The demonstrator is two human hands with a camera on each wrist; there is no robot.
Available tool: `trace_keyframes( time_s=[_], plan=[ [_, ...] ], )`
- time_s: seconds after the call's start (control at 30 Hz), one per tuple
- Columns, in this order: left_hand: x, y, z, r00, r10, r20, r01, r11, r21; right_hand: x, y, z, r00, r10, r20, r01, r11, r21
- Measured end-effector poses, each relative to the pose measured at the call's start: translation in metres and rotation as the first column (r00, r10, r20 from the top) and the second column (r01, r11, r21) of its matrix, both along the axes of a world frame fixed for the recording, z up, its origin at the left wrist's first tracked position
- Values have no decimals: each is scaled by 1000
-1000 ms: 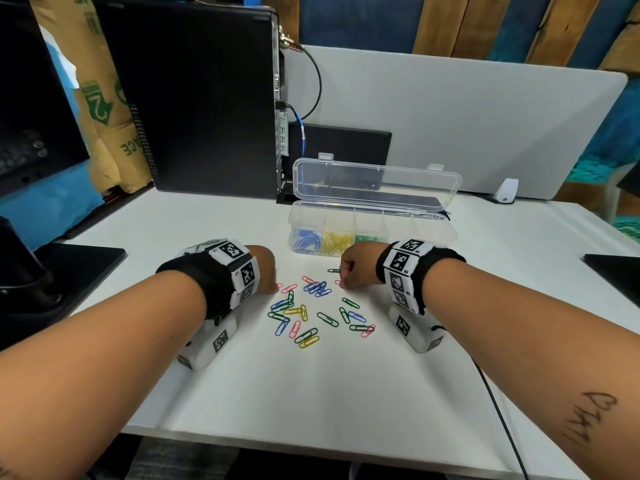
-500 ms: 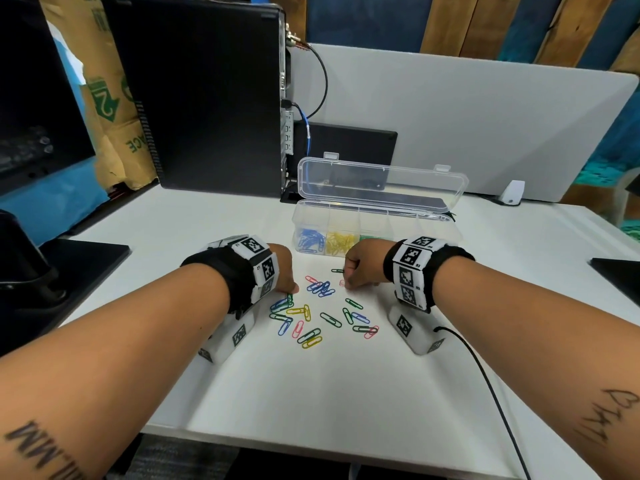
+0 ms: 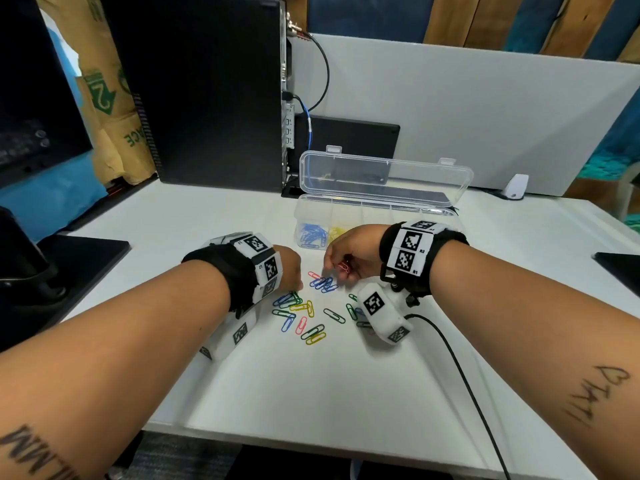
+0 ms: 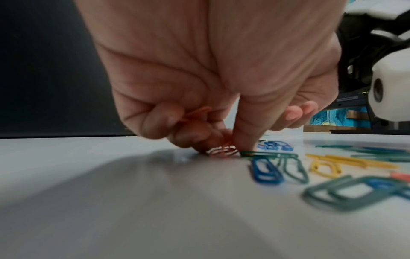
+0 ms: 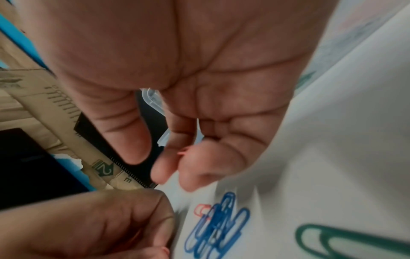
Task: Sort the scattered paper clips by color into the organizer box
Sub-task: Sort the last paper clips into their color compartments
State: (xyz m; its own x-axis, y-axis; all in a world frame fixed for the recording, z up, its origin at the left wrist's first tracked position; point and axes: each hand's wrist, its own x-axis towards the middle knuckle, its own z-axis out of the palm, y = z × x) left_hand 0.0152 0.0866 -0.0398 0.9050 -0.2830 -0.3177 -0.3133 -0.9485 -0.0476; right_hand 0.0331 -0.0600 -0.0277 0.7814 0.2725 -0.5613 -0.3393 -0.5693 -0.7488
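White desk point(image 3: 311, 393), organizer box point(image 3: 377, 216) open at far edge, clips scattered mid-desk. Right hand point(image 3: 349, 251) pinches red clips point(image 3: 344, 266); left hand point(image 4: 199, 87) w/ fingers curled on red clips too, pressing one at desk. Prob. best lift straight, avoid snagging the blue cluster point(image 3: 323, 284). Bag point(image 3: 104, 98) reads "2".
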Motion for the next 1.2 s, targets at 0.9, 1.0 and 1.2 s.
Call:
trace_keyframes(
  time_s=[0.9,1.0,1.2],
  plan=[
    [4,8,2,999,38,0,-38,999,10,4,24,9,903,361,233,-154,777,-610],
    [6,13,8,998,54,32,-50,993,-111,1,1,19,966,142,217,-56,932,-357],
    [12,25,27,986,108,-124,-157,847,-508,-16,-43,16,995,-6,100,18,993,-118]
  ],
)
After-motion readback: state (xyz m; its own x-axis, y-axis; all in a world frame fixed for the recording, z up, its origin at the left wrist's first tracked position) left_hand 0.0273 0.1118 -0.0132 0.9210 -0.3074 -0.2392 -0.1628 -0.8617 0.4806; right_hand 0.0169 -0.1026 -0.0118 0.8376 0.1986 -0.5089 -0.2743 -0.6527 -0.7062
